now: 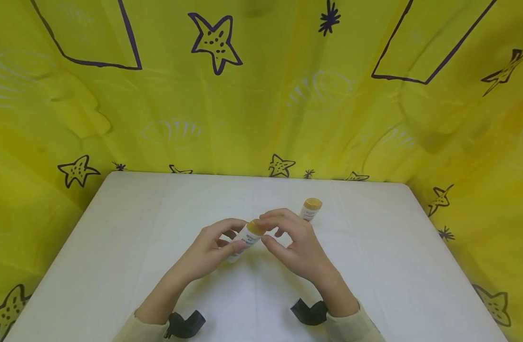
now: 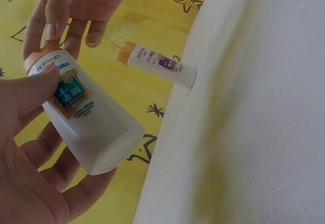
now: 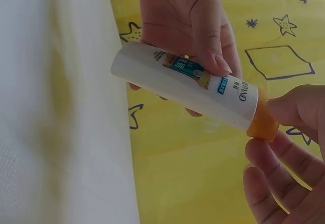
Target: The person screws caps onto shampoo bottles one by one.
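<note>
"Since I count two white bottles, a held bottle [image 1: 247, 238] and a standing bottle [image 1: 309, 212], where is each?"

"The left grip [image 1: 212, 246] clasps the held bottle, tilted above the counter [image 1: 159, 289]; the right grip [image 1: 295, 242] pinches its orange cap [image 3: 263, 118] between thumb and fingers. The standing bottle is upright on the counter, just beyond the right grip."

"Do the three views agree?"

"The right wrist view has one bottle only; the left wrist view has both, with one purple label [image 2: 166, 63] clear on the standing bottle. Two black wrist mounts [image 1: 186, 325] appear only from the head."
</note>
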A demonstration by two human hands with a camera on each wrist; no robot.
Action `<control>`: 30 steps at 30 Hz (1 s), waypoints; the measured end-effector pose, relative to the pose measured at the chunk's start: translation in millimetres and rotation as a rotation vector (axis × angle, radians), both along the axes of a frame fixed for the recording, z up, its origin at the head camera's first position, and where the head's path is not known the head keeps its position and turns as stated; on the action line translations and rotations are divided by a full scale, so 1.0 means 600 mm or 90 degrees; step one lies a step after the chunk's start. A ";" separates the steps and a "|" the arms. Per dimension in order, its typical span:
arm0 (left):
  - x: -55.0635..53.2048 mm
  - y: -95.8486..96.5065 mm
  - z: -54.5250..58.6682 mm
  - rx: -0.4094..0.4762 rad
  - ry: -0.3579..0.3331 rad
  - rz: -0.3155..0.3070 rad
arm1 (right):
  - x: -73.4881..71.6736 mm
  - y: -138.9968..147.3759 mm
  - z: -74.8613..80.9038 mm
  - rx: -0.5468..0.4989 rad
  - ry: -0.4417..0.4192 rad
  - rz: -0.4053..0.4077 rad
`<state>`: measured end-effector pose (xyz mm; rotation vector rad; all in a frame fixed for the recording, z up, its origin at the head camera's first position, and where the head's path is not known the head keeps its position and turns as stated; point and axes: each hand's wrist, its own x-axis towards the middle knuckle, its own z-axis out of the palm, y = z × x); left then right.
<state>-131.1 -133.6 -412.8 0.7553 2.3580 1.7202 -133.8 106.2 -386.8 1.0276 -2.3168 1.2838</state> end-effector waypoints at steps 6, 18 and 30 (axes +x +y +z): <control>-0.002 -0.001 0.001 -0.005 0.006 0.004 | 0.000 0.001 0.001 0.008 0.004 0.002; -0.002 -0.001 0.003 -0.002 0.001 -0.004 | 0.000 0.002 0.004 0.020 -0.017 -0.013; 0.001 0.002 0.001 0.001 0.002 -0.019 | 0.001 -0.002 0.003 0.009 -0.019 -0.012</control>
